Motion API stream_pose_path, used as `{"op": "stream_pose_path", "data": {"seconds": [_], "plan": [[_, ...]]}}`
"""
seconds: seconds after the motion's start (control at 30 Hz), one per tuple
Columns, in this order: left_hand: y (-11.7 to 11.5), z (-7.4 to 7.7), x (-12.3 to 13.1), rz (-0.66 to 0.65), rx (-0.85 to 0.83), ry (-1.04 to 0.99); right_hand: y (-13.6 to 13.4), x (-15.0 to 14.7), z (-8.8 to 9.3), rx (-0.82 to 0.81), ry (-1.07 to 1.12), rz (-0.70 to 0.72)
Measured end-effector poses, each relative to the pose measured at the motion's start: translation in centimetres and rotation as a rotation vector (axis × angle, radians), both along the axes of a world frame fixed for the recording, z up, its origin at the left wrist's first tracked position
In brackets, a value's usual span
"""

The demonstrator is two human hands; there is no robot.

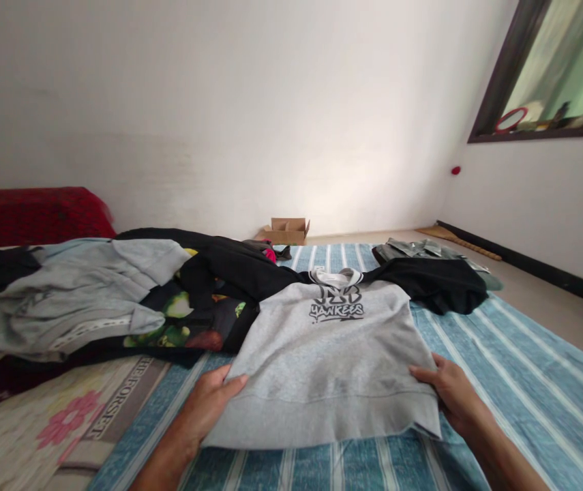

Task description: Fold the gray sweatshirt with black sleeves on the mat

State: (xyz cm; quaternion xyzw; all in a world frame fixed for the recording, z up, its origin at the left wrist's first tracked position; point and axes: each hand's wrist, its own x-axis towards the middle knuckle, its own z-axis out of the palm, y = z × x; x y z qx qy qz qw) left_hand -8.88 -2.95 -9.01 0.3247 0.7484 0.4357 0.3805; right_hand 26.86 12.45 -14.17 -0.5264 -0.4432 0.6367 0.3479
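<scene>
Left hand (209, 404), right hand (449, 392), palms down

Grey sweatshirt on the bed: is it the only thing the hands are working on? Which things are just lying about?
In hand: grey Yankees sweatshirt, spread flat; left hand and right hand at its lower sides.
Lying about: pile of clothes at left, black garment behind, folded clothes, cardboard box by the wall.

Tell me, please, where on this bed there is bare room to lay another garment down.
The striped sheet right of the grey sweatshirt lies bare, between the right hand, the black garment and the floor. The floral blanket left of the left hand is also free. Behind it, the heap of clothes is crowded.
</scene>
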Motion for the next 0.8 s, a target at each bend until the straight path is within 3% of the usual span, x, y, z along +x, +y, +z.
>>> {"op": "stream_pose_path", "data": {"seconds": [0.1,0.2,0.43,0.57,0.8], "plan": [[-0.5,-0.3,0.2,0.015,-0.023,-0.076,-0.6,1.7,0.4,0.152,-0.276,0.029],[-0.7,-0.9,0.2,-0.030,-0.051,0.034,-1.4,3.2,0.3,0.147,-0.399,0.106],[-0.6,-1.0,0.8,-0.061,-0.052,0.219,-2.6,3.6,-0.5,0.123,-0.409,0.128],[-0.6,-1.0,1.0,-0.045,-0.049,0.305,-3.5,3.2,-0.1,0.100,-0.390,0.156],[-0.7,-1.1,1.3,-0.040,-0.077,0.274,-3.8,4.8,0.4,0.124,-0.463,0.144]]}}
